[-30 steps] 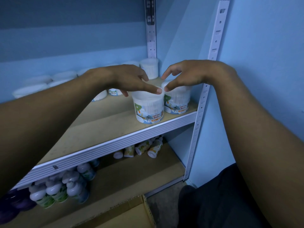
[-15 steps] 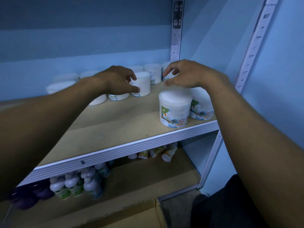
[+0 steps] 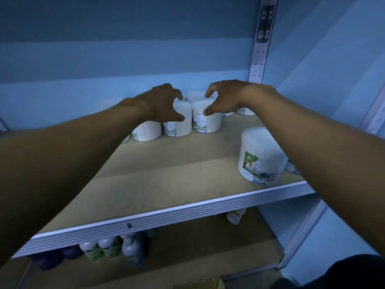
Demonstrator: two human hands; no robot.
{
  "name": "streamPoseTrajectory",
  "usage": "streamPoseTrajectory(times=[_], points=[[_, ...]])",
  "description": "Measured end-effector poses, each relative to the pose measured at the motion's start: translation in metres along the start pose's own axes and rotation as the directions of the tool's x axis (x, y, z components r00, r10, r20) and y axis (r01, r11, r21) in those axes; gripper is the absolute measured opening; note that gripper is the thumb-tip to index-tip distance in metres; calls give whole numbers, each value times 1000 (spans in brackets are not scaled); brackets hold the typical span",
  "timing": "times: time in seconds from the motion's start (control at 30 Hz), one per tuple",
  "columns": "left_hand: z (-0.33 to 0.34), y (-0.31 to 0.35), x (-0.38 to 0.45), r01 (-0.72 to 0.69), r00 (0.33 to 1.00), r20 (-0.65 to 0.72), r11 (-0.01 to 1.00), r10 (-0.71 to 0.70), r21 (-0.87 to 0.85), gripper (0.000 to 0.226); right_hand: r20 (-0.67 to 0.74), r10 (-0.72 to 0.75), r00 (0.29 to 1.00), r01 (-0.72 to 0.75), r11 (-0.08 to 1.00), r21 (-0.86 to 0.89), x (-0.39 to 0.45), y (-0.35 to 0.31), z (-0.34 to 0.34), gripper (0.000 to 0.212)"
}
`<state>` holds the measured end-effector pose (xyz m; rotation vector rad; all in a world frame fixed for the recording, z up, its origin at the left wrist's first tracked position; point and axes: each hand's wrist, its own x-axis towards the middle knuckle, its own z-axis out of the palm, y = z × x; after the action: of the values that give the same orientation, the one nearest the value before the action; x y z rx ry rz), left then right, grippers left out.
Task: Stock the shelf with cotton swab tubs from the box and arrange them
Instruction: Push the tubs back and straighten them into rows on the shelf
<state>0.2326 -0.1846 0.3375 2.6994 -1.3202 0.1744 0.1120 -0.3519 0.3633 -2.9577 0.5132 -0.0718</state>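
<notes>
Both hands shifted from front tubs to back row | left hand point(image 3: 164, 105), right hand point(image 3: 224, 101) curled wide, nothing held | upright tubs point(image 3: 205, 118) directly beneath.

Both hands reached to the back of the shelf point(image 3: 166, 180). The left hand point(image 3: 160, 105) cupped one white tub point(image 3: 181, 119), and the right hand point(image 3: 225, 99) cupped the tub beside it point(image 3: 208, 119), fingers spread.
</notes>
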Motion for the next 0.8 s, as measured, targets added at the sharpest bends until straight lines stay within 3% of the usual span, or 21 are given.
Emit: streamPoseTrajectory(times=[0.27, 0.6, 0.8], points=[[6, -7, 33, -9, 996, 88, 998, 3, 68, 75, 57, -20, 998, 29, 988, -154, 60, -2, 7, 88], [16, -10, 45, 15, 993, 115, 998, -23, 66, 72, 95, -32, 995, 43, 991, -125, 79, 0, 21, 65], [9, -6, 43, 19, 990, 135, 995, -32, 96, 72, 81, -25, 996, 34, 993, -111, 72, -1, 21, 64]])
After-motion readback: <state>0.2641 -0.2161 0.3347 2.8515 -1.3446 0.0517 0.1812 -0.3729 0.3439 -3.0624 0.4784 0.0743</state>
